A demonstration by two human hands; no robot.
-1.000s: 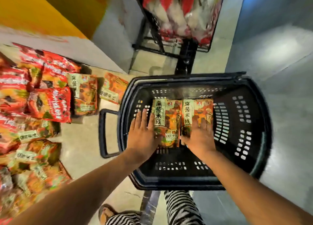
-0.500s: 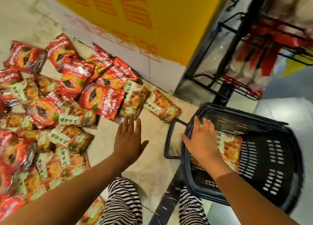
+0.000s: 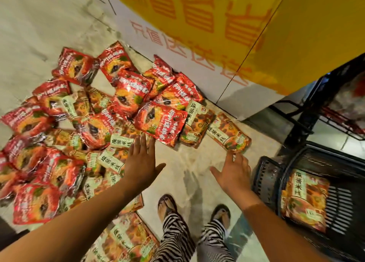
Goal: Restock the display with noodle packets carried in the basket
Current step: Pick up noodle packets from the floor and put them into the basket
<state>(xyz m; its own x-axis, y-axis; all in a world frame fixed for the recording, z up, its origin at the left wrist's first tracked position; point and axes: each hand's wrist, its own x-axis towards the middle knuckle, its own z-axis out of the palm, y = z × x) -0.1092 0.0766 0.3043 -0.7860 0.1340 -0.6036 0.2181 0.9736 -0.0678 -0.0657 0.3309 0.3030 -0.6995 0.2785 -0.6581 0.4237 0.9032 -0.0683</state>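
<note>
Several red and orange noodle packets (image 3: 94, 123) lie in a loose heap on the pale floor at left. My left hand (image 3: 141, 163) hovers flat over the heap's near edge, fingers straight, holding nothing. My right hand (image 3: 233, 172) is spread open just below an orange packet (image 3: 227, 133) at the heap's right end, fingertips near its corner. The black plastic basket (image 3: 276, 174) stands at the right with orange packets (image 3: 304, 198) inside.
A yellow and white display base with red lettering (image 3: 197, 34) rises behind the heap. A black wire rack (image 3: 308, 111) with red goods stands at far right. My sandalled feet (image 3: 167, 206) and striped trousers are below, beside another orange packet (image 3: 126, 238).
Both hands left the basket and moved left over the floor heap. The right hand came off the basket rim toward the rightmost orange packet. The view swung left and down.
</note>
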